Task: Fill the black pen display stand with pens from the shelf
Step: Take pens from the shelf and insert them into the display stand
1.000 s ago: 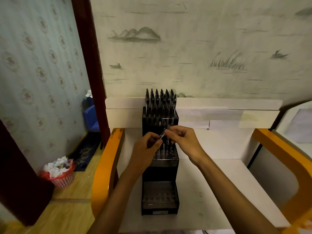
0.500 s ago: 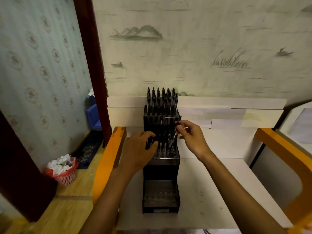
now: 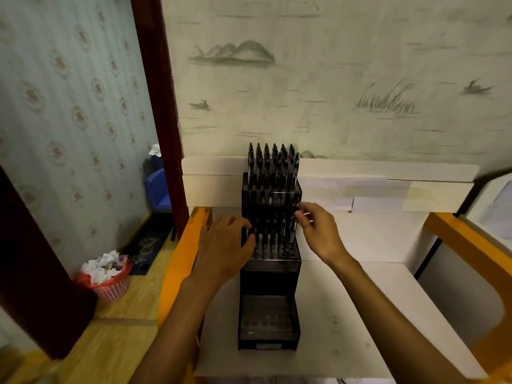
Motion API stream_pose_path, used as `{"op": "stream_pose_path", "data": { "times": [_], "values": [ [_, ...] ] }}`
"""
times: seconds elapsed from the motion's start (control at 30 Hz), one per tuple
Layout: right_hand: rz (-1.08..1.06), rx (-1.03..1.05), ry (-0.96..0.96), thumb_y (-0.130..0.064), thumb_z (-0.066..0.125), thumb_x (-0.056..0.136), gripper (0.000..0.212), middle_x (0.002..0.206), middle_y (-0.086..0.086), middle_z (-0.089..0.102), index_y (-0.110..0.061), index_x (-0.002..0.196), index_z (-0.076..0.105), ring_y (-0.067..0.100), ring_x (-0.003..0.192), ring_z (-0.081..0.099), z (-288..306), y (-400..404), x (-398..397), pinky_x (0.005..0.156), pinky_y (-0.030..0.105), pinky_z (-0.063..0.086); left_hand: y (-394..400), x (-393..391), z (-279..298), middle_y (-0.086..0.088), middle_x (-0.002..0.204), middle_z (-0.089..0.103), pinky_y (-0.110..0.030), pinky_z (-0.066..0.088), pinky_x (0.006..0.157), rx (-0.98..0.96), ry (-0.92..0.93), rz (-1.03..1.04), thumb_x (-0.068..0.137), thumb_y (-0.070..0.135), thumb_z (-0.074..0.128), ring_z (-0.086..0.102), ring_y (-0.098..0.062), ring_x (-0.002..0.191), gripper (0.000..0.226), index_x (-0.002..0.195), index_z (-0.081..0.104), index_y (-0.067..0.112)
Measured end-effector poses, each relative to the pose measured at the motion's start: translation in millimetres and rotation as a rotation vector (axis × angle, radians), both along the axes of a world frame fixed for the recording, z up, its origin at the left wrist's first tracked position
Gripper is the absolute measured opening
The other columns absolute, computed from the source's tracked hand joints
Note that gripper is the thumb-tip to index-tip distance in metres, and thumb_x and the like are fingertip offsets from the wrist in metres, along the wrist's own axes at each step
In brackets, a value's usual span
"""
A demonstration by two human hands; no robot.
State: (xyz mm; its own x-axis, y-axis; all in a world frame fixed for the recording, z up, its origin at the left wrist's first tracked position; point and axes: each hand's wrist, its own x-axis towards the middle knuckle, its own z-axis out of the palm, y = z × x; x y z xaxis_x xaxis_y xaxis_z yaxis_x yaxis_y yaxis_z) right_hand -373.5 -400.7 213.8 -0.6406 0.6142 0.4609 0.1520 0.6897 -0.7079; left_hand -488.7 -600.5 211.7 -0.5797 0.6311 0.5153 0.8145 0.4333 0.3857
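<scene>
Your right hand (image 3: 318, 231) pinches a black pen (image 3: 295, 217) between thumb and fingers, above the right end of the middle tier of the black pen display stand (image 3: 270, 281) on the counter (image 3: 360, 314). Your left hand (image 3: 224, 245) grips the stand's left side, fingers curled around its edge.

A white counter (image 3: 360, 314) with orange side edges fills the lower middle of the frame, and directly on it, toward its left, stands the tiered black pen display stand (image 3: 270, 278), its back against the counter's white rear ledge.
</scene>
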Motion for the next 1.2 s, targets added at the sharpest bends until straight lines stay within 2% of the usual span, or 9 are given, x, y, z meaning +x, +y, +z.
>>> {"op": "stream_pose_path", "data": {
  "times": [0.17,0.27,0.5,0.63,0.8,0.9,1.07,1.2],
  "values": [
    [-0.057,0.092,-0.103,-0.021,0.059,0.099,0.025,0.108,0.005,0.074,-0.012,0.119,0.07,0.021,0.097,0.069,-11.1,-3.1,0.7,0.083,0.022,0.045,-3.1,-3.4,0.8,0.005,0.121,0.061,-0.041,0.043,0.097,-0.037,-0.024,-0.008,0.095,0.041,0.057,0.055,-0.015,0.111,0.027,0.118,0.063,0.028],
    [-0.086,0.163,-0.193,-0.025,0.06,0.098,0.021,0.095,0.007,0.076,-0.012,0.108,0.074,0.024,0.087,0.07,-18.3,-6.3,1.5,0.075,0.026,0.049,-4.6,-3.8,2.2,0.005,0.119,0.061,-0.041,0.043,0.097,-0.035,-0.036,-0.022,0.096,0.04,0.057,0.055,-0.015,0.109,0.025,0.117,0.064,0.028],
    [-0.128,0.198,-0.331,-0.026,0.053,0.102,0.024,0.09,0.008,0.074,-0.015,0.109,0.072,0.026,0.08,0.067,-23.1,-10.8,0.4,0.067,0.027,0.045,-6.5,-3.4,-0.8,0.004,0.114,0.062,-0.042,0.045,0.093,-0.023,-0.057,-0.037,0.095,0.036,0.058,0.056,-0.015,0.103,0.021,0.113,0.064,0.027],
    [-0.138,0.174,-0.335,-0.029,0.052,0.102,0.026,0.1,0.005,0.074,-0.017,0.116,0.07,0.024,0.088,0.068,-22.3,-14.2,5.2,0.071,0.026,0.046,-5.7,0.0,-5.3,0.004,0.106,0.064,-0.041,0.049,0.088,0.023,-0.068,-0.077,0.093,0.029,0.064,0.059,-0.014,0.093,0.018,0.11,0.066,0.026],
    [-0.184,0.14,-0.327,-0.038,0.055,0.099,0.034,0.115,-0.003,0.071,-0.02,0.126,0.065,0.016,0.097,0.069,-20.2,-17.2,29.7,0.082,0.027,0.05,10.4,15.5,-3.8,0.009,0.106,0.061,-0.037,0.05,0.089,-0.027,-0.067,-0.166,0.094,0.035,0.06,0.056,-0.01,0.098,0.021,0.115,0.061,0.031],
    [-0.204,0.157,-0.327,-0.035,0.057,0.098,0.03,0.117,-0.006,0.07,-0.024,0.124,0.065,0.013,0.097,0.068,-16.6,-13.5,55.0,0.079,0.023,0.046,27.6,35.9,-1.9,0.008,0.109,0.06,-0.038,0.048,0.089,-0.04,-0.082,-0.217,0.094,0.036,0.058,0.054,-0.015,0.103,0.024,0.118,0.061,0.031],
    [-0.265,0.16,-0.307,-0.033,0.06,0.095,0.027,0.118,-0.009,0.068,-0.028,0.121,0.066,0.009,0.096,0.066,-9.1,2.7,115.5,0.074,0.022,0.041,61.7,83.3,-2.1,0.008,0.122,0.06,-0.04,0.044,0.1,-0.06,-0.097,-0.296,0.094,0.036,0.058,0.056,-0.015,0.11,0.034,0.128,0.059,0.031],
    [-0.324,0.151,-0.289,-0.032,0.063,0.093,0.025,0.117,-0.007,0.068,-0.028,0.118,0.066,0.009,0.095,0.065,-8.2,24.0,182.8,0.075,0.026,0.049,93.9,137.4,-1.5,0.009,0.124,0.061,-0.041,0.045,0.101,-0.054,-0.126,-0.36,0.095,0.038,0.058,0.057,-0.014,0.112,0.033,0.128,0.059,0.033]
  ]
}}
